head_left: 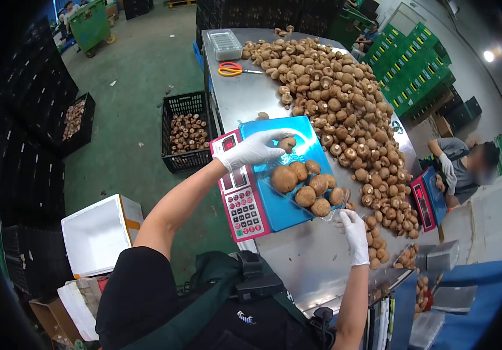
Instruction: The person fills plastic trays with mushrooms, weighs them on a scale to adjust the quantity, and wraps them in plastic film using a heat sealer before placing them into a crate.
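My left hand (255, 149), in a white glove, is over the blue plate of a pink scale (280, 223), its fingers closed on a brown mushroom (287, 144). Several mushrooms (305, 196) lie in a clear plastic tray on that plate. At the tray's lower right end my right hand (346, 220), also gloved, pinches the clear edge. A large heap of mushrooms (344, 99) spreads over the metal table (297, 256) beyond the scale and to its right.
Orange-handled scissors (230, 69) and stacked clear trays (225, 45) are at the table's far left. A black crate of mushrooms (187, 131) and a white foam box (96, 236) stand on the floor. Another person (467, 166) works at a second scale (423, 201) on the right.
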A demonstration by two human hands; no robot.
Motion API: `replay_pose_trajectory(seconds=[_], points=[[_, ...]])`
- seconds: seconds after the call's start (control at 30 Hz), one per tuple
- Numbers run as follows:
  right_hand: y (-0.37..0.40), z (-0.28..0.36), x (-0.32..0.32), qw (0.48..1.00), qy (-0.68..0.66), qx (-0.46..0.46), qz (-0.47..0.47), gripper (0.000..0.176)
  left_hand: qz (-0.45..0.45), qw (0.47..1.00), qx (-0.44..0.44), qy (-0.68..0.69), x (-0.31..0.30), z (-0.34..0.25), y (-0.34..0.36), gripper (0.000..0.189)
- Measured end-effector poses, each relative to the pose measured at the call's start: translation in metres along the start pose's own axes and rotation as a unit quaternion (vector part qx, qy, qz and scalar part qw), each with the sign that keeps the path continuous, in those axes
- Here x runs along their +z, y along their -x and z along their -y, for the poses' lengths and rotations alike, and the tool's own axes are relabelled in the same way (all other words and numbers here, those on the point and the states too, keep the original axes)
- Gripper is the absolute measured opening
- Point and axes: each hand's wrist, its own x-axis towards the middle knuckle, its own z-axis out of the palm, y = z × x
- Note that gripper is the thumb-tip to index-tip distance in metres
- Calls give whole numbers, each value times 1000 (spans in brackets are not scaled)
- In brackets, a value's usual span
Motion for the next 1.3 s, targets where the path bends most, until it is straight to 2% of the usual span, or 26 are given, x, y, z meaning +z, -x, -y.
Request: replay_pose_trajectory(seconds=[0.03,0.1,0.13,0.23,0.3,0.37,0.43,0.5,0.57,0.63,0.7,0.73,0.77,0.83,0.87,0.9,0.97,1.0,1.07,1.13,1.2,1.23,1.27,1.3], points=[[1,2,-1,1000,2,2,-1,28,-3,1000,0,-1,-2,7,-2,48],[0,2,-4,1000,4,2,1,28,-8,993,65,102,-6,27,-8,51],[-1,2,-5,1000,-7,2,0,28,-35,995,50,82,-8,21,-7,53],[-4,3,-7,1000,-17,-1,-15,28,-113,973,-12,200,-12,6,7,42],[-2,3,-14,999,-18,7,-46,29,-113,934,46,336,-35,29,14,39],[-7,2,-18,998,-38,1,-43,29,-208,890,18,405,-57,44,25,35],[-12,-2,-23,997,-46,15,-61,29,-265,860,-28,435,-89,73,36,32],[-22,-3,-28,996,-51,24,-72,29,-282,847,-106,438,-125,104,39,32],[-33,-4,-32,996,-33,40,-76,28,-406,809,-153,397,-177,162,15,34],[-55,-14,-38,995,-31,34,-89,27,-439,765,-203,424,-234,196,-5,43],[-91,-35,-45,972,87,-122,-180,25,-512,750,-265,324,-225,153,-24,60],[-113,-47,-50,966,116,-138,-185,29,-520,758,-271,287,-220,144,-32,73],[-119,-42,-50,965,117,-140,-186,29,-520,757,-270,288,-207,132,-34,73],[-134,-35,-44,926,248,-135,-250,36,-449,867,-176,124,-175,111,-23,78],[-145,-35,-44,920,287,-116,-239,47,-395,896,-165,116,-165,105,-17,80],[-156,-36,-44,921,283,-119,-239,47,-379,906,-153,110,-160,111,-12,70],[-169,-38,-42,853,411,-168,-275,53,-338,922,-163,94,-144,107,3,57],[-177,-39,-43,838,446,-161,-269,58,-332,923,-176,77,-138,107,10,52],[-189,-39,-46,833,475,-139,-246,58,-341,916,-203,60,-127,107,26,43],[-196,-37,-50,826,505,-117,-220,57,-351,909,-218,54,-118,101,43,42],[-191,-40,-54,867,408,-156,-238,53,-368,901,-228,36,-115,103,54,41],[-184,-39,-52,904,299,-166,-258,44,-365,901,-234,33,-113,101,55,41],[-181,-39,-54,966,101,-141,-191,42,-364,905,-221,25,-110,98,55,41],[-176,-36,-55,982,-101,-110,-116,40,-364,908,-208,19,-106,95,55,41]])
